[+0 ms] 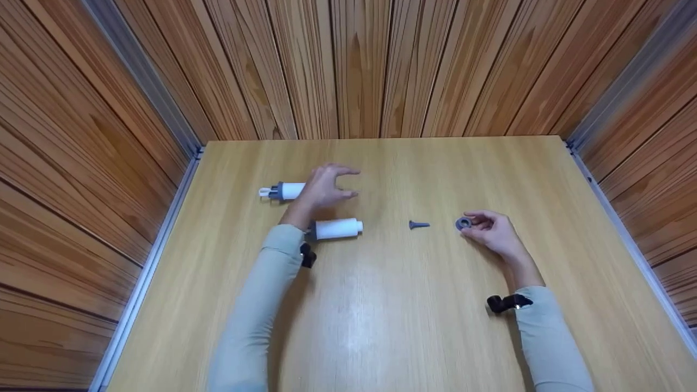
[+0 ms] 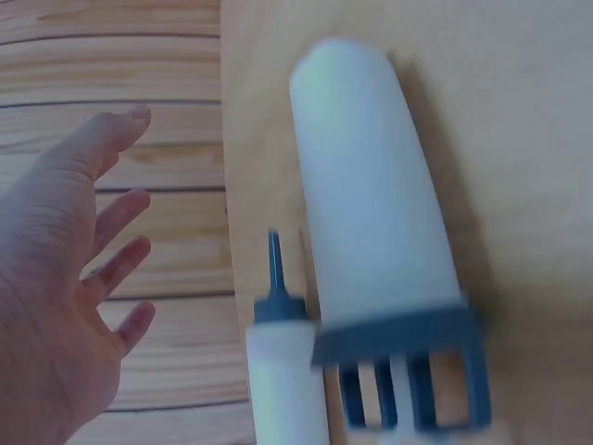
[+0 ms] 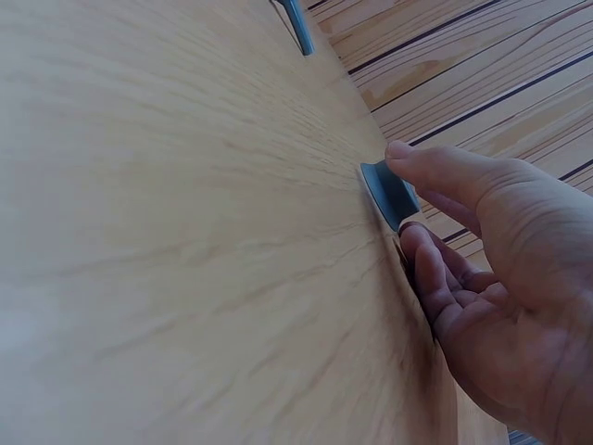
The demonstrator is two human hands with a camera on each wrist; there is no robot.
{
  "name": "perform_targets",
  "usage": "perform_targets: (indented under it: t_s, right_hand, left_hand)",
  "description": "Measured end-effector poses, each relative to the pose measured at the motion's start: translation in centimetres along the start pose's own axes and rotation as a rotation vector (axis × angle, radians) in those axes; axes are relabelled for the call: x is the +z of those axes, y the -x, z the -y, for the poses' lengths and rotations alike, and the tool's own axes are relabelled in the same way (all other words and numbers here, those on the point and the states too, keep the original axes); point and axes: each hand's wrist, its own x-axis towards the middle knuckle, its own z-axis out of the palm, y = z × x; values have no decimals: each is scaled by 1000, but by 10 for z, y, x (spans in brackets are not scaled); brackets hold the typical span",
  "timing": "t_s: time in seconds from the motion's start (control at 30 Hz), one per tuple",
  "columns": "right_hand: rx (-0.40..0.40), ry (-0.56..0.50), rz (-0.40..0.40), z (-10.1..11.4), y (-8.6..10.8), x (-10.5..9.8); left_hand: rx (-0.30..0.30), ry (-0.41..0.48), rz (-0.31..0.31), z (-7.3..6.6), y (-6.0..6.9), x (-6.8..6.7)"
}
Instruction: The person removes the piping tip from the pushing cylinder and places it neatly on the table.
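My left hand (image 1: 325, 185) reaches over the far white cylinder (image 1: 293, 190), hiding part of it in the head view; its fingers are spread and hold nothing. In the left wrist view a dark pointed nozzle (image 2: 278, 308) tops that cylinder. Nearer lies a second white cylinder (image 1: 336, 228), under my left wrist, with a dark grey slotted end (image 2: 398, 338). My right hand (image 1: 493, 233) pinches a dark grey ring (image 1: 463, 223) between thumb and fingers, at the tabletop. Left of the ring lies a small dark grey nozzle (image 1: 419, 224) with a flared end.
The wooden tabletop (image 1: 408, 305) is bounded by plank walls (image 1: 359, 71) at the back and sides. Metal rails (image 1: 147, 267) run along its side edges. Black cameras are strapped to both wrists, the right camera (image 1: 503, 304) hanging low over the table.
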Motion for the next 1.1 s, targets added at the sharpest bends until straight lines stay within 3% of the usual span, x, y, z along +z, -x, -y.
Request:
perform_targets:
  t_s: [0.37, 0.63, 1.1]
  right_hand:
    - [3, 3, -3, 0, 0, 1]
    - [-14, 19, -2, -4, -2, 0]
    - [-15, 80, 26, -1, -1, -4]
  left_hand:
    - [-153, 66, -42, 34, 15, -20]
    - [-138, -19, -54, 57, 19, -23]
    - [-163, -51, -99, 93, 32, -28]
